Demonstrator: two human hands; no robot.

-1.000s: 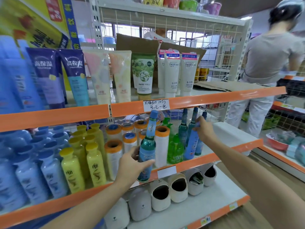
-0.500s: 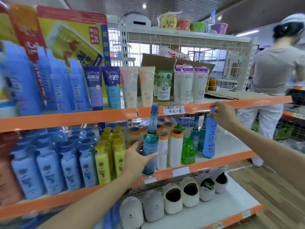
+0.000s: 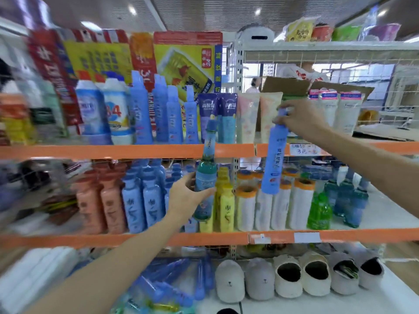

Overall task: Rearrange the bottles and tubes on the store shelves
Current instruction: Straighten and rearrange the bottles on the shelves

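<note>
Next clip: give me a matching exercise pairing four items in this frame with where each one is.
Things:
1. teal bottle
2. light blue bottle
3. yellow bottles
4. grey slippers

Places:
A. bottom shelf
B. held near its cap by the right hand
C. standing on the middle shelf
D. held around its body by the left hand

Pairs: 1-D, 2-B, 3-C, 4-A

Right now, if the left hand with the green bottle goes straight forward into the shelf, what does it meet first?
Most likely the yellow bottles right behind the green bottle held by the left hand; depth is uncertain in this view.
</note>
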